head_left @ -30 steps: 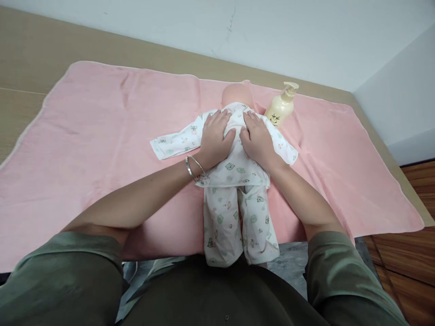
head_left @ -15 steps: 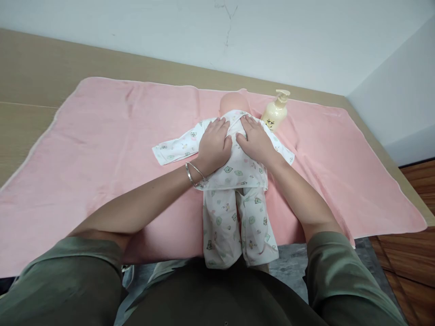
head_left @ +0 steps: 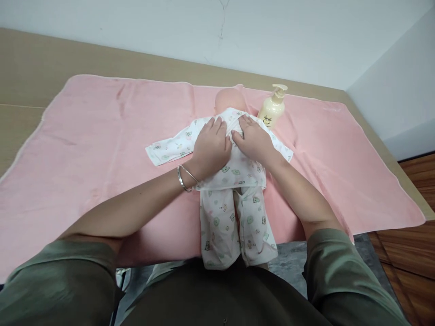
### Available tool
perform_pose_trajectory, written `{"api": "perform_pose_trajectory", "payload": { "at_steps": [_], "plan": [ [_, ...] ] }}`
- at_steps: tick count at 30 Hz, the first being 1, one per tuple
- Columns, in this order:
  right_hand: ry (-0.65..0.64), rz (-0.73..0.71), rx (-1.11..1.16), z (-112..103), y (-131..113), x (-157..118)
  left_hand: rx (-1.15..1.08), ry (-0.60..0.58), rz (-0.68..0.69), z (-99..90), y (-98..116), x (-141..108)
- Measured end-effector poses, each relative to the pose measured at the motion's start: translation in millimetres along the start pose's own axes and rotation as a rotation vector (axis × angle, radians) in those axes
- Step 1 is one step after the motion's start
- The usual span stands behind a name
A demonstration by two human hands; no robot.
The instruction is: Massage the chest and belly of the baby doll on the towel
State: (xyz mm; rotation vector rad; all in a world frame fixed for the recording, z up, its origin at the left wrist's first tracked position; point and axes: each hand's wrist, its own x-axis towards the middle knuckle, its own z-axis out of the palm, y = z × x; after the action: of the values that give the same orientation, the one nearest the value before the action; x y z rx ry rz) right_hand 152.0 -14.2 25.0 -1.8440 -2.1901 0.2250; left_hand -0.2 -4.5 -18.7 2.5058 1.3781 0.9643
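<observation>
- Left hand, bangles at its wrist, rests flat and unclenched on the clothed upper body of the doll, grasping nothing.
- Right hand lies likewise beside it, palm down, its thumb near the other; neither hand grips the cloth.
- Nearest the person, the doll's printed trousers reach the near edge of the pink blanket, legs side by side.
- Farther up, the loose white top spreads its sleeves outward; its fabric looks thin, soft and likely to ruck or slide under a push.
- The doll lies lengthwise on the blanket, bare head away from the person, no face showing. It seems fairly light; both sides of the torso offer the surest hold, rather than the limp sleeves.
- Beyond the right hand, a cream pump bottle stands near the doll's shoulder, probably smooth and tippy on soft cloth.
- Farthest, the wooden surface meets a pale wall.
</observation>
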Motion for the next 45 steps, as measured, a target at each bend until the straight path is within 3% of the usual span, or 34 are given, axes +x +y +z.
{"api": "perform_pose_trajectory", "payload": {
  "at_steps": [3, 10, 18, 25, 28, 31, 34, 39, 45],
  "plan": [
    [0.062, 0.004, -0.026, 5, 0, 0, -0.001, -0.010, -0.012, -1.5, 4, -1],
    [0.191, 0.018, -0.163, 8, -22, -26, -0.020, -0.026, -0.024, -0.4, -13, 12],
    [0.090, 0.051, -0.062, 4, -3, -2, 0.138, -0.019, 0.029, -11.0, 14, 1],
    [0.074, 0.029, -0.183, -1, -20, -20, 0.127, -0.137, -0.122, -20.0, 2, 16],
    [0.053, 0.010, -0.186, -3, -21, -22, 0.165, -0.069, -0.051, -15.0, 4, 11],
    [0.018, -0.001, -0.097, -3, -9, -11, 0.189, 0.020, 0.056, -9.5, 12, 1],
    [-0.024, -0.009, 0.022, -2, 5, 1, 0.191, 0.034, 0.100, -9.0, 15, -3],
    [-0.030, 0.015, 0.010, -7, 1, -5, 0.143, -0.001, 0.018, -8.9, 0, 6],
    [-0.014, -0.008, -0.124, -15, -17, -24, 0.209, 0.076, 0.020, -2.2, -7, 10]
  ]
}}
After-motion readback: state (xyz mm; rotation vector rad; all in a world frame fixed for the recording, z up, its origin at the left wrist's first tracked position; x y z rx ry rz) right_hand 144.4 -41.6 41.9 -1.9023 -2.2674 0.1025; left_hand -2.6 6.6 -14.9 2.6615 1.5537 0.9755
